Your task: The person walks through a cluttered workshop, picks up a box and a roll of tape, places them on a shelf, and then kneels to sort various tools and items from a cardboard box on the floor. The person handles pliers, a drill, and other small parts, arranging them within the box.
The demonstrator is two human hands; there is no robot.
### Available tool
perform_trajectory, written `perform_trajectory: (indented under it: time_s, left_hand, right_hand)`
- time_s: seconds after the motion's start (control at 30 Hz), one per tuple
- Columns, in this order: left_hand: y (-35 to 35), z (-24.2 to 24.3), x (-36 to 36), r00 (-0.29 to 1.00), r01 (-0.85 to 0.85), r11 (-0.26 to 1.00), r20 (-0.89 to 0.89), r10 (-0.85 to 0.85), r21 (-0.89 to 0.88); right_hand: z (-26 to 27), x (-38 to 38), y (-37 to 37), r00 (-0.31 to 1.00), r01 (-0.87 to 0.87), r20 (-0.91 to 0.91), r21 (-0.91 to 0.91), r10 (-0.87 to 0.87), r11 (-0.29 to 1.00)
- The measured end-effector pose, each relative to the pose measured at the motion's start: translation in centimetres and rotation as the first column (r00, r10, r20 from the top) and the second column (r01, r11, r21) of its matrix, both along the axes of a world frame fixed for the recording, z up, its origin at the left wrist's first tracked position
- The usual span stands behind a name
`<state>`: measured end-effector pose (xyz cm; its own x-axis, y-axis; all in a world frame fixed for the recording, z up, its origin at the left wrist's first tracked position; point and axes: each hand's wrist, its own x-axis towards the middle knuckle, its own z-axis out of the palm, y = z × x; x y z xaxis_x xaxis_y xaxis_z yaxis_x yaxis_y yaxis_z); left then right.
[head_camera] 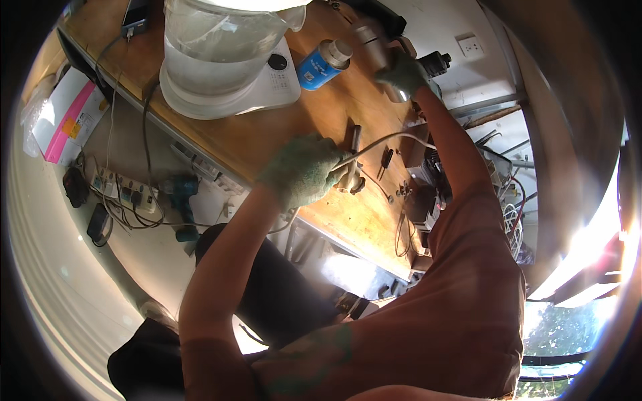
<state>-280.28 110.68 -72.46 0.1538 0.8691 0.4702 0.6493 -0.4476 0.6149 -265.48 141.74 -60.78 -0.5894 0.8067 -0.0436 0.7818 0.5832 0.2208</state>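
My left hand (308, 173), in a grey-green work glove, is closed over the bench edge. A grey cord (386, 139) runs up to its fingers and comes out again below the hand. Right by the fingertips is a short metal cylindrical part (348, 181), with a dark rod (356, 138) just behind it; whether the hand also grips this part is hard to see. Across the bench, my gloved right hand (405, 75) is around a silver cylindrical object (372, 42), blurred and partly covered by the hand.
On the wooden bench (225, 138) stand a clear jug (220, 75) of liquid on a white base with a knob (277, 62), and a blue can (325, 65). Small black parts (386, 159) lie farther right. Below left are a power strip (125, 193), tangled cables and a teal cordless drill (183, 200).
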Motion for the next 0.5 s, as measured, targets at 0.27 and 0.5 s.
perform_trajectory:
  time_s: [0.27, 0.5]
  left_hand:
    - [-0.1, -0.3, 0.3, 0.999, -0.009, 1.000, 0.048, 0.009, -0.016]
    - [0.0, -0.4, 0.5, 0.996, -0.001, 0.999, 0.093, -0.003, 0.042]
  right_hand:
    - [-0.7, 1.7, 6.2, 0.515, 0.074, -0.765, -0.411, -0.388, 0.908]
    - [-1.9, 1.8, 4.9, 0.473, -0.058, -0.762, -0.528, -0.442, 0.847]
